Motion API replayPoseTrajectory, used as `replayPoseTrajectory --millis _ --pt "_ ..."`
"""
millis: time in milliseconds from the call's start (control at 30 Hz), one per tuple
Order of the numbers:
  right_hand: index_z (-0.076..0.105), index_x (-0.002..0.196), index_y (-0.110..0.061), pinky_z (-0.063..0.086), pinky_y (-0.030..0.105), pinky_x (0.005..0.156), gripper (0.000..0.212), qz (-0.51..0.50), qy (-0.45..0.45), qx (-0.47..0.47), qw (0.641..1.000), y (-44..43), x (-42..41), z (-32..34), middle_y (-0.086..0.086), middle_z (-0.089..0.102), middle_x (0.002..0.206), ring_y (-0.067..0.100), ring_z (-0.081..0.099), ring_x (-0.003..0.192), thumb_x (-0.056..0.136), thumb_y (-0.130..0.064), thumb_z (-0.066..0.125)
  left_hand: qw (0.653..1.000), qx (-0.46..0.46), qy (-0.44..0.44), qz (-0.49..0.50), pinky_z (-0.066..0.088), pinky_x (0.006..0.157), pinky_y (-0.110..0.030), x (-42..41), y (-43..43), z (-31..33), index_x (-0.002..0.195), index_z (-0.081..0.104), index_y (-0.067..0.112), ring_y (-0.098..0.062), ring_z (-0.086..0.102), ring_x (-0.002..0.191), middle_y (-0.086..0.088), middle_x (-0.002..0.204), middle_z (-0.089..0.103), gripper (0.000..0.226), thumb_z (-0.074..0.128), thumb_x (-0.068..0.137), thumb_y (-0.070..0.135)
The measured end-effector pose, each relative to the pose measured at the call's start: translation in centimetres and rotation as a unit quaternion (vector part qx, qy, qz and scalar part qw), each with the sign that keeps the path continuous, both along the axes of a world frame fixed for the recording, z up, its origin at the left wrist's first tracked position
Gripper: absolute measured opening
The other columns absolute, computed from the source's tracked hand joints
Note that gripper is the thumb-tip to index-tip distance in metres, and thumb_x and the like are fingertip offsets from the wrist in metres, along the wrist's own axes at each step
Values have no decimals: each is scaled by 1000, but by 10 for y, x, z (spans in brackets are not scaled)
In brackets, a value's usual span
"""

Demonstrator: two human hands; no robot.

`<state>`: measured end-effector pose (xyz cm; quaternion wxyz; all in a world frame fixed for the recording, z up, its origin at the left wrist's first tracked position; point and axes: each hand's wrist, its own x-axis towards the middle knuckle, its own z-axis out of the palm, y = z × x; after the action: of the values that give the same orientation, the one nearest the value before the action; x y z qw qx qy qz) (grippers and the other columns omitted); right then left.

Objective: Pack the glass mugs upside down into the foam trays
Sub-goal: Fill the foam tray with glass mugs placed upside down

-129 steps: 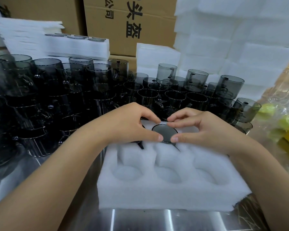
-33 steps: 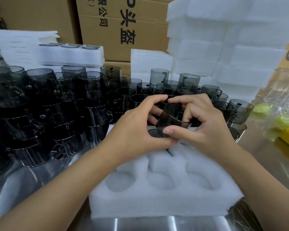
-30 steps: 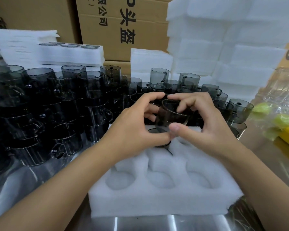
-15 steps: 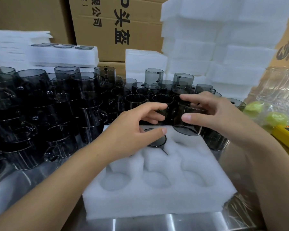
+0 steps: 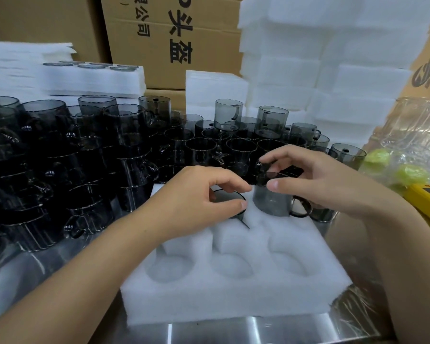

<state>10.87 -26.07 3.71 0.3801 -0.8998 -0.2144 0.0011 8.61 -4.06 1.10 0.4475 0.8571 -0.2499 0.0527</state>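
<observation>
Your right hand (image 5: 328,187) pinches the inverted mug (image 5: 271,199) by its upturned base, thumb in front and fingers curled over the far side. The mug's handle points to the right. Your left hand (image 5: 191,202) is curled as well, thumb and forefinger round the base of the seated mug (image 5: 227,198) in the back middle pocket of the foam tray (image 5: 233,296).

The mug you hold stands at the back right pocket. I cannot tell whether its rim has entered the foam, as the dark glass and the foam edge hide it.

To finish well, I judge you should first turn the handle to match the seated mug's. Then press straight down on the base with even pressure, so the rim does not bite the foam wall. Let your left hand steady the tray and the neighbour: the two mugs stand just beside each other, and glass could knock glass.

The three front pockets (image 5: 231,266) hold nothing yet. The loose mugs (image 5: 201,150) crowd behind the tray.
</observation>
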Motion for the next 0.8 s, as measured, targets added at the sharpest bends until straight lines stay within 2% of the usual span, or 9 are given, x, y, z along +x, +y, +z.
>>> replayPoseTrajectory --millis 67,167,267,433,600,700,800 --pt "66 91 -46 33 5 43 29 -14 -14 6 1000 -1 2 0 -19 64 93 0 44 43 63 -55 69 1000 2 0 1 41 66 -4 0 -1 0 88 69 41 12 57 68 17 88 68 22 74 78 23" --pt "67 83 -44 35 4 51 19 -31 -41 -44 998 0 6 -4 -23 63 85 -4 49 46 66 -52 69 1000 6 2 2 41 64 -3 1 0 0 88 69 41 8 57 64 15 87 69 20 74 79 24" --pt "67 76 -36 36 5 50 7 -52 -64 -48 995 1 10 -9 -21 64 80 -5 53 47 75 -42 71 1000 5 5 1 40 62 -3 0 0 -1 87 70 40 9 57 65 15 86 70 19 73 80 23" --pt "66 72 -28 35 6 50 11 -46 -109 -61 991 5 10 -15 -21 60 63 -1 47 47 80 -34 70 1000 6 5 -2 39 62 -2 0 -1 -1 90 72 34 15 57 70 20 84 70 17 73 81 19" --pt "71 74 -27 35 9 62 8 -37 -157 -81 984 7 11 -14 -8 52 76 -5 49 65 73 -34 74 1000 3 11 -7 39 62 -1 0 -1 -2 93 73 30 15 58 69 17 85 71 17 72 82 16" --pt "69 72 -28 35 13 59 17 -32 -159 -83 983 7 10 -15 -7 53 69 3 48 62 71 -44 65 1000 0 15 -11 38 59 0 0 -1 -2 94 73 26 14 58 67 14 86 72 18 71 83 13" --pt "63 73 -30 35 17 54 27 -20 -125 -93 988 5 11 -15 -13 47 59 3 43 54 67 -57 64 1000 5 13 -12 38 57 0 0 -1 -1 96 74 23 14 58 65 14 84 72 18 70 84 11"
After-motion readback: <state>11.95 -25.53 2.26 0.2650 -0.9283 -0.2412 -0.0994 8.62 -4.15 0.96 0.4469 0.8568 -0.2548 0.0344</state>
